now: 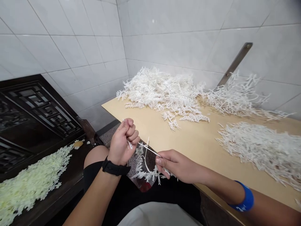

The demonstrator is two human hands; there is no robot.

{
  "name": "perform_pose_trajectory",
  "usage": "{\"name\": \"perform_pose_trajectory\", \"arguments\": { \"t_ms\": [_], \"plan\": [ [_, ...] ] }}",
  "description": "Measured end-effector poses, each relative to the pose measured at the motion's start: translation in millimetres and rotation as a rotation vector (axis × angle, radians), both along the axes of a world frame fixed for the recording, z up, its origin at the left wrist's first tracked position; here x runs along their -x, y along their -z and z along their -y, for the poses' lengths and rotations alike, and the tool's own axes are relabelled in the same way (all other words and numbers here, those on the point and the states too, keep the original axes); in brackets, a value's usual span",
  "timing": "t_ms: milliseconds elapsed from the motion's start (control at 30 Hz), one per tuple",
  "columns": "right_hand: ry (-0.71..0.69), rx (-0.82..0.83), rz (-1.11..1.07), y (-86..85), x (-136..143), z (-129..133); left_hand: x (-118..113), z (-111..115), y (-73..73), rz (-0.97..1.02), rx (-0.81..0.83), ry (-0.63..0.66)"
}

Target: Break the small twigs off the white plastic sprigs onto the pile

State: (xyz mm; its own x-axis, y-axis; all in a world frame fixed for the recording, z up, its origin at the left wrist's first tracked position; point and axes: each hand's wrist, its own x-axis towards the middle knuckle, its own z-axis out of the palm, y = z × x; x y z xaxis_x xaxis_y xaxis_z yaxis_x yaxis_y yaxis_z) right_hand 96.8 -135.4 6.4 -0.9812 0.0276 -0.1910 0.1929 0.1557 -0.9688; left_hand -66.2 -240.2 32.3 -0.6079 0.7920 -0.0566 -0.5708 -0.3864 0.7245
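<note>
My left hand (125, 139), with a black watch band at its wrist, is closed in a fist with small white bits showing at the palm. From it a thin white plastic stem (149, 148) runs across to my right hand (172, 164). That hand pinches the stem between thumb and fingers. A branched white plastic sprig (147, 174) hangs below and between the hands, over my lap. Whether the sprig and the stem are one piece cannot be made out.
White plastic sprigs lie in a large heap (160, 89) at the back of the tan table (141, 122), with another pile (263, 150) at right. Pale yellow-green plastic blossoms (37, 179) cover a dark wooden bench at left. A metal bracket (235, 64) stands against the tiled wall.
</note>
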Motion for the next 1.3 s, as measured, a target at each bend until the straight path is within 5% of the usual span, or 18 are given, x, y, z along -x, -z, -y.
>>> {"name": "perform_pose_trajectory", "arguments": {
  "t_ms": [133, 200, 267, 367, 500, 733, 800, 900, 1033, 1133, 1200, 1300],
  "plan": [
    [-0.005, 0.034, 0.139, -4.2, -21, 1, 39, 9, 0.2, 0.151, 0.134, -0.088],
    [-0.019, 0.078, 0.203, -5.8, -37, -5, 71, 24, -6.9, 0.134, 0.066, -0.37],
    [0.042, 0.138, 0.181, -6.8, -51, -16, 98, 39, -13.4, 0.051, -0.046, -0.517],
    [0.188, 0.29, 0.09, -8.6, -57, -32, 105, 40, -15.6, -0.079, 0.006, -0.372],
    [0.248, 0.342, -0.018, -19.5, -52, -47, 69, 13, -20.3, -0.232, 0.09, -0.202],
    [0.131, 0.193, -0.03, -56.4, -87, -62, 28, -6, -67.0, -0.635, 0.144, 0.08],
    [0.076, 0.223, 0.011, -58.9, -97, -62, 14, -32, -82.4, -0.788, 0.148, 0.246],
    [0.05, 0.274, 0.028, -57.2, -100, -60, -8, -111, -109.2, -0.992, 0.141, 0.524],
    [0.221, 0.26, -0.084, -61.5, -96, -59, -31, -225, -136.7, -1.209, 0.206, 0.443],
    [0.37, 0.261, -0.155, -68.8, -101, -60, -44, -242, -125.5, -1.409, 0.299, 0.339],
    [0.445, 0.27, -0.195, -72.9, -108, -61, -53, -217, -101.7, -1.425, 0.042, 0.324],
    [0.503, 0.244, -0.246, -78.7, -114, -63, -61, -160, -56.0, -1.142, -0.153, 0.836]
  ]
}}
